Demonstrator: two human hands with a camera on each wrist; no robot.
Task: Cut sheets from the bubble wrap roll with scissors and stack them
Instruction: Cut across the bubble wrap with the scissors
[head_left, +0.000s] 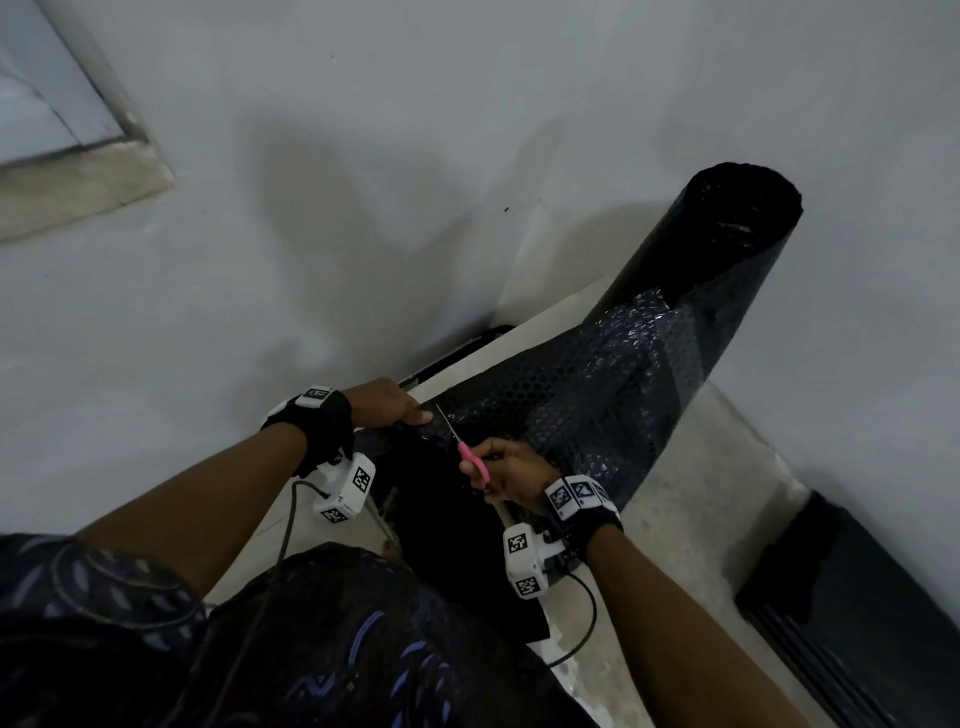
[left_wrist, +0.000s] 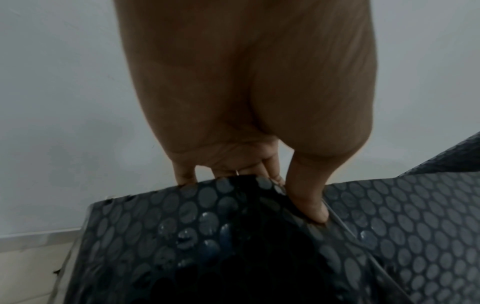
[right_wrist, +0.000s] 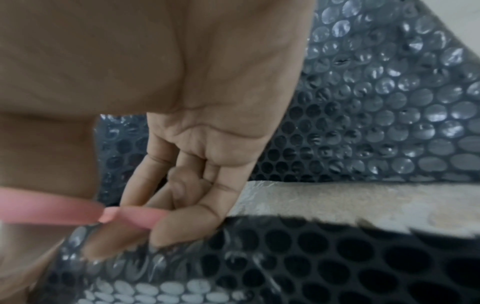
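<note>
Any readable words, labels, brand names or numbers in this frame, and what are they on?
None can be read.
The wrist camera units on the left hand and right hand carry only black-and-white square code markers, no letters.
The scissors and the bubble wrap roll show no print.

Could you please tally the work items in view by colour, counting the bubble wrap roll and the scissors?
Black: 1, the bubble wrap roll.
Pink: 1, the scissors with pink handles.
Total: 2.
</note>
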